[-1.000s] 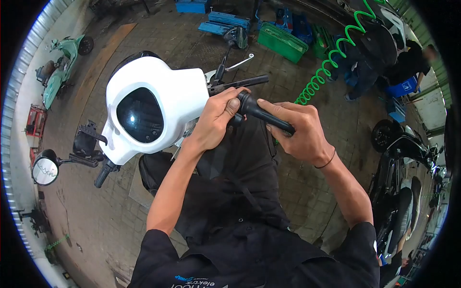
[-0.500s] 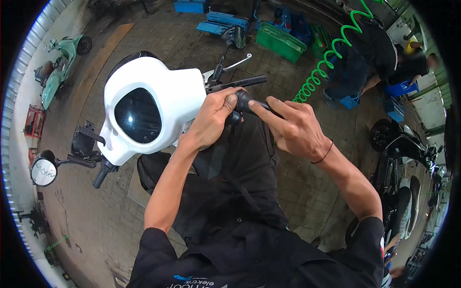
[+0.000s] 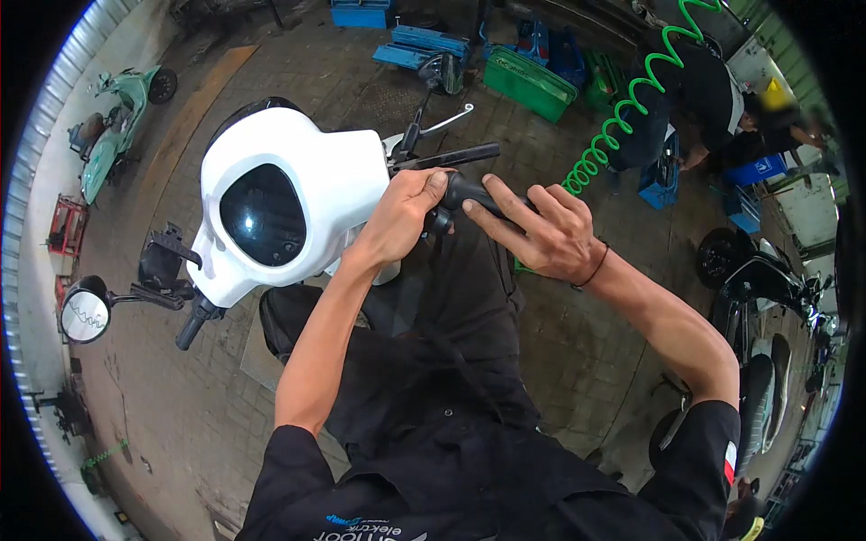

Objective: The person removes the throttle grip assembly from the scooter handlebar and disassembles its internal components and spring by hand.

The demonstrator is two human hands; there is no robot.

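Okay, left hand (image 3: 399, 216) first: its fingers are closed round the wide end of a black cylindrical piece (image 3: 464, 190), thumb pressed on near the rim. Right hand (image 3: 555, 233) has the narrower shaft pinched, one finger lying along each side, the rest curled back; wristband (image 3: 593, 267) on that wrist. So the piece sits between the two hands, wide end toward the left, shaft running into the right palm. The shaft's far end is hidden under the right hand, and most of the left fingertips are out of sight behind the wide end. Can't tell if the piece touches the black bar (image 3: 460, 157) just beyond it. Small dark part (image 3: 439, 222) under the left hand, hard to make out. Bar and silver lever (image 3: 446, 121) stick out beside the white cowl (image 3: 347, 171) with its dark glossy display (image 3: 262, 216); the scooter's lower body is mostly out of view. Further out: green coiled hose (image 3: 622, 115), running off the top edge, green toolbox (image 3: 529, 83) on the floor. Person (image 3: 699, 95) at upper right is dim, partly lost in shadow. Shirt lettering (image 3: 370, 530) cut off at the bottom.
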